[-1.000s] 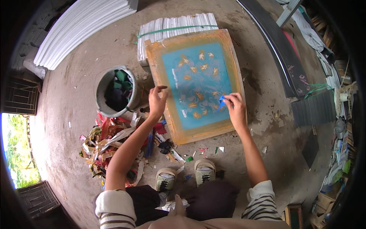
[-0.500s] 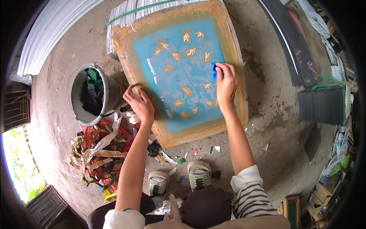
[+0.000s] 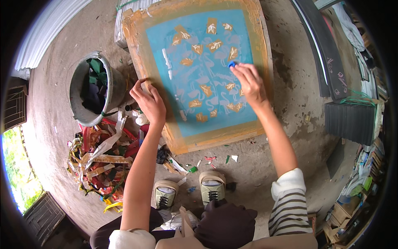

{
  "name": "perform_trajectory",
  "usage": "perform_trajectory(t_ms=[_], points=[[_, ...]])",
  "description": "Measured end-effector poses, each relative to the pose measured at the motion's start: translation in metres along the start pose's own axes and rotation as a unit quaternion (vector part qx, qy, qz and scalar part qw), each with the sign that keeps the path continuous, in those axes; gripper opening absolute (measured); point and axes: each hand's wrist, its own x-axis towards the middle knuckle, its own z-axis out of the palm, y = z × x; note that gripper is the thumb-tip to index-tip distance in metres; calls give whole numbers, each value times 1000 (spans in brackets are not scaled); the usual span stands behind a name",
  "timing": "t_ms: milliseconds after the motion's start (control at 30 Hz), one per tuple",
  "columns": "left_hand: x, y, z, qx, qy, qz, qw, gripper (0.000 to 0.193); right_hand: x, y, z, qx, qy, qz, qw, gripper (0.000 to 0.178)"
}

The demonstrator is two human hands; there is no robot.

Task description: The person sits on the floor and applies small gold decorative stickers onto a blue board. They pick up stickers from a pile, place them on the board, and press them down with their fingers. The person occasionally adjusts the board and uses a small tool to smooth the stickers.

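A screen-printing frame [image 3: 219, 140] with tan borders and blue mesh [image 3: 168, 103] lies before me, its mesh marked with bird shapes and several leaf patterns in tan patches. My right hand [image 3: 252, 85] pinches a small blue piece of cloth or similar soft scrap [image 3: 232, 64] against the mesh's upper right part. It is mostly covered by the fingertips. At the frame's left edge, my left hand [image 3: 151, 103] is closed around the wooden side, with the fingers curled over it.
Left of the frame stands a grey bucket [image 3: 112, 97] holding dark green and black scraps. A heap of coloured strips [image 3: 99, 162] lies below it, beside a small white bottle [image 3: 141, 120]. Stacked black sheets [image 3: 350, 122] stand at the right. My shoes [image 3: 212, 186] are close to the frame's near edge.
My right hand has moved left and slightly away from me across the mesh. The blue piece shows less between the fingers. My left hand stays on the frame; the whole view has shifted a little.
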Motion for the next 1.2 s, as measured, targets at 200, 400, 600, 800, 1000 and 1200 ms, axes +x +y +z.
perform_trajectory(t_ms=[200, 400, 600, 800, 1000, 1200], points=[[0, 0, 3, 7, 16, 22, 1000, 26, 18, -4, -6, 36, 34, 62, 997, 30], [-2, -3, 0, 12, 13, 26, 1000, 27, 26, -13, -12, 76, 32, 216, 973, 17], [-1, -4, 0, 12, 11, 22, 1000, 28, 36, -9, -8, 105, 8, 198, 974, 15], [1, -6, -2, 15, 23, 30, 999, 27, 20, -28, 6, 49, -26, 162, 985, 11], [1, -2, 0, 13, 20, 23, 999, 28, 20, -28, 20, 49, 24, 216, 975, 5], [-3, 8, 4, -5, 11, 2, 1000, 28, 35, 21, 13, 32, 129, 317, 939, 14]])
